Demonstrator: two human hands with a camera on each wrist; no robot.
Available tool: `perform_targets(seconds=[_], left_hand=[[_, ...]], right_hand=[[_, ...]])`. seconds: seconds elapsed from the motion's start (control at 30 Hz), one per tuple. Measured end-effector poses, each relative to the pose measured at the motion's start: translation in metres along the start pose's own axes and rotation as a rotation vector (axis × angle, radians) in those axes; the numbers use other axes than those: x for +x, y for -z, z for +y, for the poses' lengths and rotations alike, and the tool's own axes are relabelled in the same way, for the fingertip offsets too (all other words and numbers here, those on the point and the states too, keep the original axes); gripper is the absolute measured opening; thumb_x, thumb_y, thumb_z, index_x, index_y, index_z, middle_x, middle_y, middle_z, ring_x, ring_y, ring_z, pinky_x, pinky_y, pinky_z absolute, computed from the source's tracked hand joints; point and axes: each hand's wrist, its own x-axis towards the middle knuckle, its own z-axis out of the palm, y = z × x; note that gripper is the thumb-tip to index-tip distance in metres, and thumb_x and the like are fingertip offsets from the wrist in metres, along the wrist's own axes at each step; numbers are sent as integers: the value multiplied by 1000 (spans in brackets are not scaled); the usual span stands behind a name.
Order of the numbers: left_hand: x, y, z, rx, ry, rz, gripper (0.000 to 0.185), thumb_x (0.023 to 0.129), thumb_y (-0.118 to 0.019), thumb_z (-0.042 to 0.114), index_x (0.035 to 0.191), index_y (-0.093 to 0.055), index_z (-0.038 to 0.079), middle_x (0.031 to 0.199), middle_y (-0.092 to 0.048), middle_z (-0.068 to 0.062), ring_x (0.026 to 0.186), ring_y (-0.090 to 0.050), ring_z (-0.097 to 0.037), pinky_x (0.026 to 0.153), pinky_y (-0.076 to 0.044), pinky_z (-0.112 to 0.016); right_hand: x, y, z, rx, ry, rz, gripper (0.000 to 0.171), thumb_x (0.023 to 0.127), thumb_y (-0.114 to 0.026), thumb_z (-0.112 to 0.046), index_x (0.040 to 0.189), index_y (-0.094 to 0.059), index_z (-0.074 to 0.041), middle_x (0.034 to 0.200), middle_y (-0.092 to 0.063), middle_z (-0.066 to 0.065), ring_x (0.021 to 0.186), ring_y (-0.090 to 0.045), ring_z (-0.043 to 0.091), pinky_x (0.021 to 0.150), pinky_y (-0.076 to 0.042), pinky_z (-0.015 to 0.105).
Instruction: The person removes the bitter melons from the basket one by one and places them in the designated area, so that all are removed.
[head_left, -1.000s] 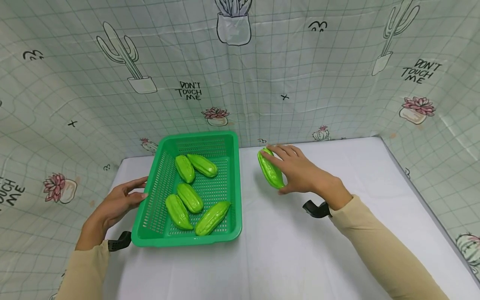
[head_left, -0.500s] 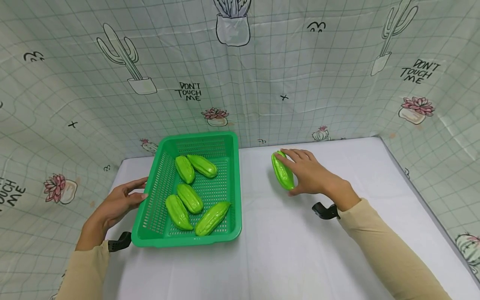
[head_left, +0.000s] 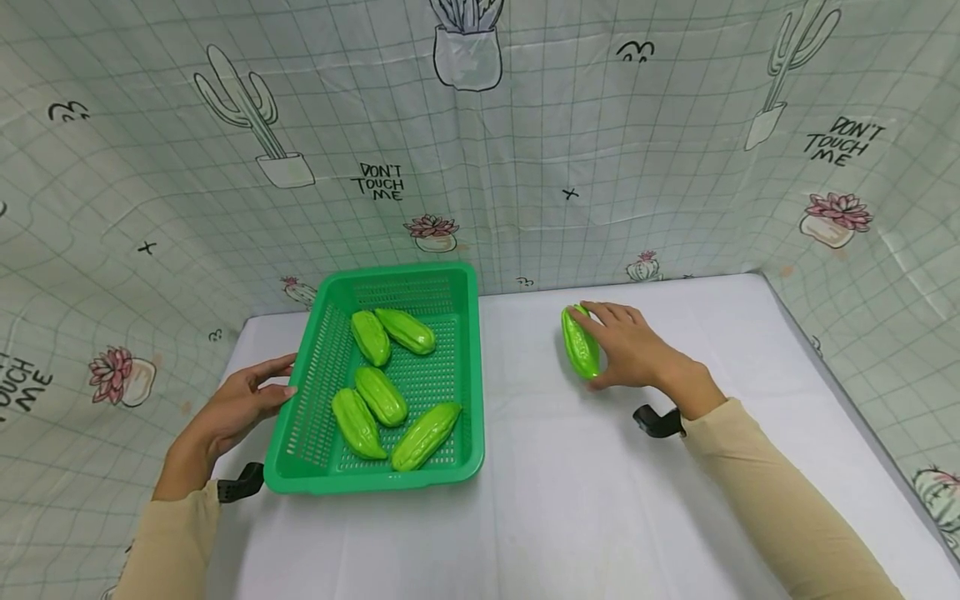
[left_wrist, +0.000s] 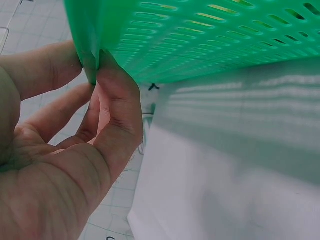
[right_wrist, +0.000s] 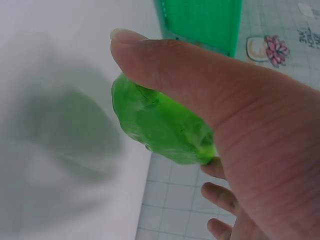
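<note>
Right hand [head_left: 636, 357] fingers [head_left: 609, 315] curled around green gourd [head_left: 580, 343] on table [head_left: 570, 500].

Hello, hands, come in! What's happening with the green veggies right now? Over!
Right hand grips one ridged green plastic gourd over the white table. Left hand holds the green slotted plastic basket rim. Five gourds inside. Nothing in the way.

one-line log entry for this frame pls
left hand: grips basket rim | right hand: holds green gourd over table | in basket: five gourds
</note>
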Motion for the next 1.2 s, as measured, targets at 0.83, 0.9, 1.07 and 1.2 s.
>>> perform_targets(seconds=[0.83,0.9,1.07,1.2], left_hand=[[1,0,-1,-25,7,1,69,109,-57,6,165,-19,-9,150,-34,-27,95,-68,-3,89,-56,-19],[1,0,-2,-24,7,2,69,109,-57,7,165,-19,-9,150,-33,-27,95,-68,-3,88,-56,-19],[1,0,-2,-22,6,8,69,109,-57,7,165,-19,-9,151,-33,-28,95,-68,-3,88,-57,-19],[0,0,-2,-25,5,9,69,109,-57,7,165,-19,-9,151,-33,-28,94,-68,-3,88,-57,-20]], right_hand=[[0,-16,19,30,-100,-50,116,78,-94,-42,163,-30,4,163,-34,32,148,-33,53,120,-27,70],[0,-17,19,33,-102,-56,117,79,-93,-43,163,-29,5,163,-33,33,148,-33,54,119,-27,71],[-1,-19,22,52,-107,-66,117,81,-92,-45,164,-26,6,163,-31,35,148,-31,57,119,-26,72],[-2,-19,24,63,-111,-76,117,83,-90,-47,164,-24,6,164,-28,36,149,-29,57,119,-25,72]])
